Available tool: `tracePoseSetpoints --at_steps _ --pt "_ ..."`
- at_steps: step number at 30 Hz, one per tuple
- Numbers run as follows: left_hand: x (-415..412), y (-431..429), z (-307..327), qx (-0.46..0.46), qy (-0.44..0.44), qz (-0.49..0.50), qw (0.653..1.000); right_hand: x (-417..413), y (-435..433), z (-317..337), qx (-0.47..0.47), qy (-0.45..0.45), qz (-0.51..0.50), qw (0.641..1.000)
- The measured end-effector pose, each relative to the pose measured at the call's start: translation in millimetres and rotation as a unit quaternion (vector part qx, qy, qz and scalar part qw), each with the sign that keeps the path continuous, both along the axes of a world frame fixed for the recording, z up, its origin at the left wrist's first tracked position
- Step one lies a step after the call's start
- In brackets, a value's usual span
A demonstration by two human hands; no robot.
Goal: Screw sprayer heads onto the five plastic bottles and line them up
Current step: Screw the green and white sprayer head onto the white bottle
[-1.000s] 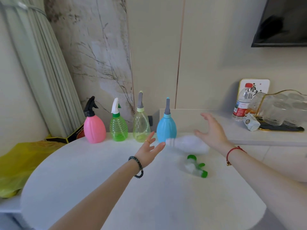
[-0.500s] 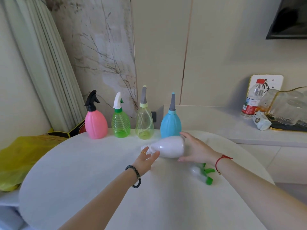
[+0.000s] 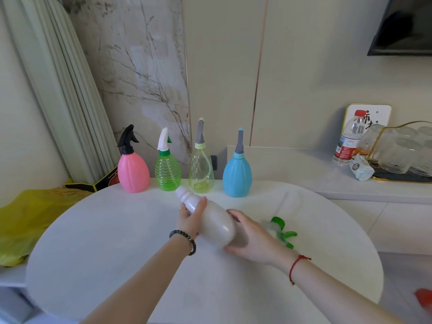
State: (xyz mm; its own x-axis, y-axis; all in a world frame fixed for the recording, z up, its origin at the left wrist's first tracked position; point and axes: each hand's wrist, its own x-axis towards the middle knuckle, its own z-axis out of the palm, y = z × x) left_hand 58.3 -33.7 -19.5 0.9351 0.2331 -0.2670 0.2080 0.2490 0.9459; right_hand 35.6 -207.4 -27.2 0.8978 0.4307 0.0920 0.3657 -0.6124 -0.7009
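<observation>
A white bottle [image 3: 211, 218] with a bare threaded neck is tilted above the round white table [image 3: 117, 249], neck pointing up and left. My left hand [image 3: 190, 218] grips its neck end and my right hand [image 3: 252, 239] holds its base. A green-and-white sprayer head [image 3: 281, 231] lies on the table just right of my right hand. Along the table's far edge stands a row of bottles with sprayers on: pink [image 3: 133, 171], green [image 3: 167, 170], clear yellow [image 3: 201, 170] and blue [image 3: 237, 174].
A yellow bag [image 3: 28, 218] lies left of the table. A counter at right carries a water bottle [image 3: 349, 141], a crumpled wrapper [image 3: 361, 170] and a rack of glasses [image 3: 406, 153]. A curtain [image 3: 46, 90] hangs at the back left.
Both hands closed on the white bottle and lifted it off the table, drawing it nearer to me and tilting the neck upward. The sprayer head stayed on the table.
</observation>
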Motion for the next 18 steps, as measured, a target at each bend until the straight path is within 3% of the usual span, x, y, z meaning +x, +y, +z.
tracePoseSetpoints --at_steps 2,4,7,13,18 --pt "-4.2 10.1 5.4 0.106 -0.083 -0.049 0.99 1.4 -11.6 7.6 -0.097 -0.048 0.018 0.994" --pt "-11.9 19.5 12.2 0.186 -0.145 -0.108 0.966 4.7 -26.7 16.0 -0.223 -0.073 -0.033 0.972" --pt "-23.7 26.9 17.6 0.263 -0.162 -0.177 0.935 0.5 -45.2 17.7 -0.332 -0.019 -0.098 0.938" --pt "-36.2 25.3 19.4 0.3 -0.145 -0.204 0.92 -15.9 -63.3 16.5 -0.324 -0.028 -0.113 0.939" --pt "-36.8 23.2 20.7 0.304 -0.138 -0.205 0.92 -9.7 -73.1 42.9 -0.162 -0.051 -0.107 0.98"
